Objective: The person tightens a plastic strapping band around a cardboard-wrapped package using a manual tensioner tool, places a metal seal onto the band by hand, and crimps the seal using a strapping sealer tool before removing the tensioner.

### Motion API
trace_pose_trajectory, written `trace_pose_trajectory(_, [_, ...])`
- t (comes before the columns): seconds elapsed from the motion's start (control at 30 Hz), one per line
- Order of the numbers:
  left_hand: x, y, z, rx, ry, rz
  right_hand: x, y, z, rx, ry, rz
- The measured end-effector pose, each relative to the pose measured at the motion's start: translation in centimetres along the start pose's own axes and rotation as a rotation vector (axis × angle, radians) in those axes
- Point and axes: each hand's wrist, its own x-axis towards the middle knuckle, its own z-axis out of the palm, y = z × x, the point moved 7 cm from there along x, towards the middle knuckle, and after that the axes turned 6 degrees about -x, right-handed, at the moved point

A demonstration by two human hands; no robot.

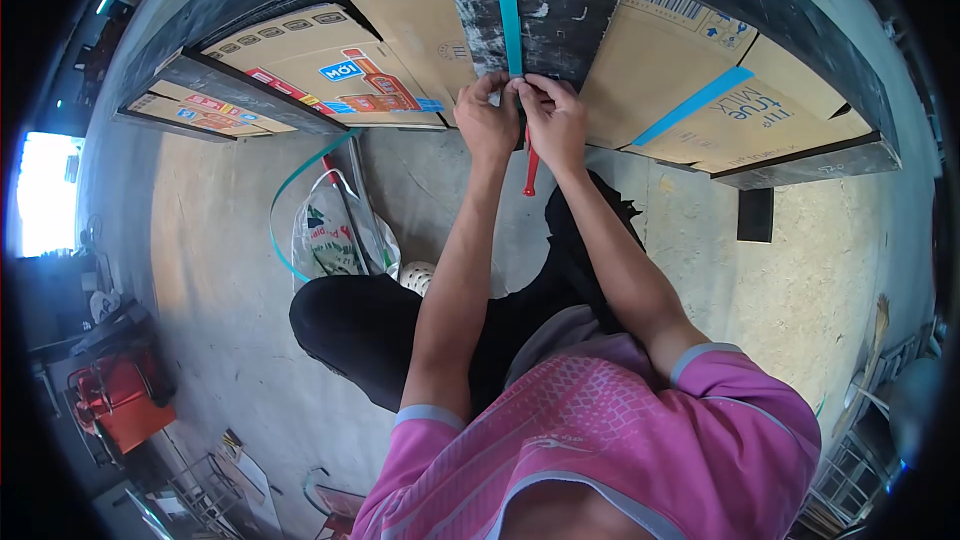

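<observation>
Though bright, blue strap (509,10) indistinct at fingers (546,86).

Both hands (520,115) together on a blue strap (509,10) against black board (570,15).

One head-worn view looks forward and steeply down (chest at the bottom edge), hands near.
</observation>
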Motion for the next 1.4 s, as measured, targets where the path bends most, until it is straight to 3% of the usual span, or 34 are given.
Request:
trace_pose_trajectory(0.07, [0.2,-0.5,0.0,-0.060,-0.050,-0.036,0.1,-0.5,-0.2,-0.030,0.038,-0.030])
trace_pose_trajectory(0.13, [-0.5,-2.5,1.2,-0.476,-0.185,-0.272,0.0,-0.9,-0.4,-0.037,0.048,-0.064])
trace_pose_trajectory(0.3, [-1.3,-3.3,2.2,-0.508,-0.145,-0.254,0.4,-1.4,0.0,-0.154,0.070,-0.105])
trace_pose_trajectory(0.37, [-1.4,-2.6,2.0,-0.407,-0.112,-0.147,0.4,-1.3,0.2,-0.192,0.095,-0.052])
trace_pose_trajectory(0.5, [-1.2,-3.5,2.5,-0.397,-0.153,-0.186,0.1,-0.5,0.4,-0.135,0.147,-0.037])
trace_pose_trajectory(0.57, [-1.4,-5.0,3.5,-0.629,-0.228,-0.260,0.0,-0.7,0.4,-0.196,0.188,-0.083])
trace_pose_trajectory(0.7, [-1.4,-5.0,3.5,-0.458,-0.388,-0.301,-0.2,-1.3,0.8,-0.285,0.262,-0.190])
trace_pose_trajectory(1.07, [-2.1,-7.4,4.7,-0.806,-0.683,-0.560,-0.8,-0.4,1.1,-0.115,0.243,-0.036])
trace_pose_trajectory(1.4, [-2.7,-6.9,5.0,-0.888,-0.588,-0.522,-0.8,-0.1,1.0,-0.204,0.275,-0.107])
